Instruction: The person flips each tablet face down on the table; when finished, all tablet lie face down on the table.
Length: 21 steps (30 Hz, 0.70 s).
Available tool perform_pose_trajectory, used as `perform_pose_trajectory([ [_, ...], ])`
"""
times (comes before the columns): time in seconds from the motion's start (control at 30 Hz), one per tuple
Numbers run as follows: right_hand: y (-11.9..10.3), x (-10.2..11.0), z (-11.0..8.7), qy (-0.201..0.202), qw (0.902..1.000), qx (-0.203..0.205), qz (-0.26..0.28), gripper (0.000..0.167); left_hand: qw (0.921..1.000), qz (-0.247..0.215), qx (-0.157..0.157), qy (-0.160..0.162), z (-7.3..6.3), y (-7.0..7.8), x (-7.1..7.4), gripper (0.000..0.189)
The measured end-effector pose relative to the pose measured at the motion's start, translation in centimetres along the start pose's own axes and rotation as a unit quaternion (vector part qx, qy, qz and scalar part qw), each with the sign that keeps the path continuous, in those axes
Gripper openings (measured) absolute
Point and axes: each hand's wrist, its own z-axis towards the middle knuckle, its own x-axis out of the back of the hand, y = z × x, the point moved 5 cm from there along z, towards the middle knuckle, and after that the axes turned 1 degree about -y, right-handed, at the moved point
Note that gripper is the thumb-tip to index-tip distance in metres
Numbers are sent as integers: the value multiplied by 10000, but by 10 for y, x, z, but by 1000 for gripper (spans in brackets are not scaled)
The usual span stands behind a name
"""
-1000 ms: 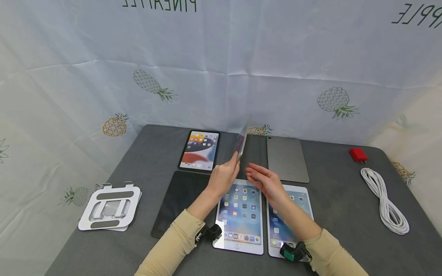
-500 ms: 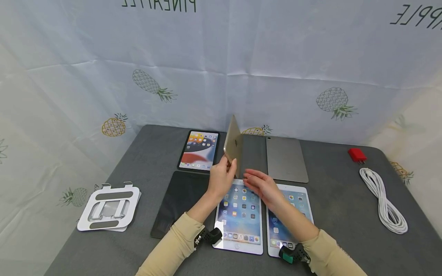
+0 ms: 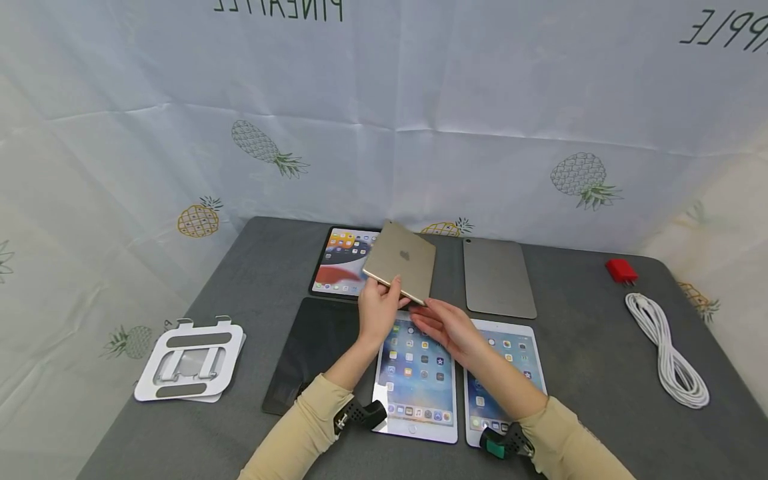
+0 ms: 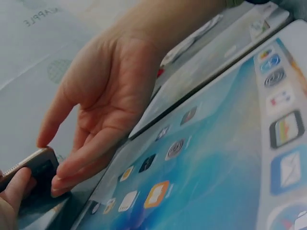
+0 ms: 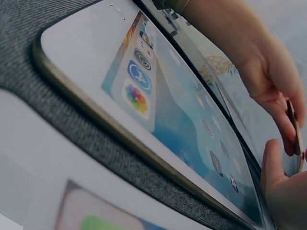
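Note:
My left hand point(image 3: 378, 312) grips the near edge of a gold-backed tablet point(image 3: 407, 260), thumb on the back and fingers underneath. The tablet is held tilted, back upward, overlapping a lit tablet point(image 3: 339, 263) with a black frame. At its near right corner is my right hand point(image 3: 447, 328). In the left wrist view, the right thumb point(image 4: 48, 134) touches that corner while the other fingers lie along the screen side. Two white-framed tablets with lit screens lie below the hands, one in the middle point(image 3: 415, 373) and one to the right point(image 3: 510, 343).
A dark tablet point(image 3: 315, 350) lies left of the middle, partly beneath the left forearm. A grey tablet point(image 3: 500, 277) rests back up behind the right hand. At left stands a white folding stand point(image 3: 192, 360); at right are a red plug adapter point(image 3: 622, 270) and a coiled white cable point(image 3: 666, 347).
The gold-backed tablet has turned from edge-on to back up and tipped lower, in my left hand. My right hand has moved slightly left to its corner.

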Motion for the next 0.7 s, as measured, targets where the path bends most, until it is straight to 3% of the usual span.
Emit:
perform_pose_trajectory([
  [0.1, -1, 0, 0, -51, 9999, 56, 78, 45, 9972, -587, 455, -68, -3, -6, -3, 28],
  [0.33, -4, 6, 1, 225, 9993, 185, 234, 32, 9795, -1618, 1168, -287, -10, -17, -11, 34],
  [0.57, -9, 14, -2, 585, 9980, 219, 72, 51, 9667, -1840, 1723, -433, -14, -22, -14, 37],
  [0.7, -11, 18, -3, 651, 9974, 157, 267, 56, 9609, -1842, 2007, -493, -15, -24, -13, 40],
])
